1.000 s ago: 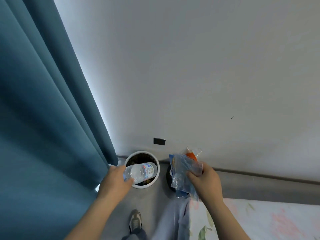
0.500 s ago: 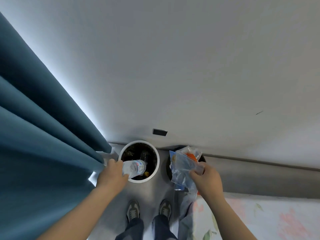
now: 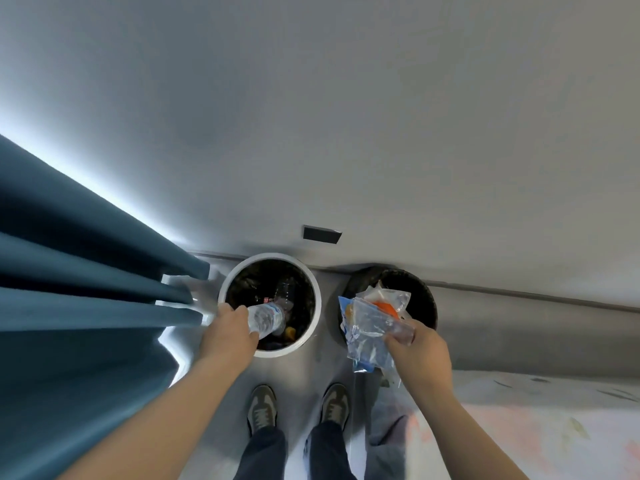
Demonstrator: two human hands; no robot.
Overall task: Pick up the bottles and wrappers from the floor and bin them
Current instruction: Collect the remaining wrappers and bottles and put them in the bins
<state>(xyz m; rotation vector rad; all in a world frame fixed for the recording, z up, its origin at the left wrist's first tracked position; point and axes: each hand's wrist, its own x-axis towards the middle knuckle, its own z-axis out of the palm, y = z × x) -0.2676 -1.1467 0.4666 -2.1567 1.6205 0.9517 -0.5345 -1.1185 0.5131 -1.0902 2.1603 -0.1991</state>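
My left hand point(image 3: 229, 336) grips a clear plastic bottle point(image 3: 266, 318) with a blue-red label, its far end pointing down into the white-rimmed bin point(image 3: 313, 327). Another clear bottle point(image 3: 284, 292) and dark rubbish lie inside that bin. My right hand point(image 3: 420, 351) is closed on a bunch of clear and blue wrappers point(image 3: 369, 325), one with an orange patch, held over the near rim of the black bin point(image 3: 427, 299) to the right.
Both bins stand against a grey wall with a small black plate point(image 3: 321, 233). A blue curtain point(image 3: 79, 289) hangs close on the left. My two shoes point(image 3: 298, 408) are just before the bins. A pale floral cloth point(image 3: 536, 420) lies at the right.
The view has tilted down, showing both bins and my feet. My left hand has tipped the bottle further down into the white bin. The wrappers have come over the black bin.
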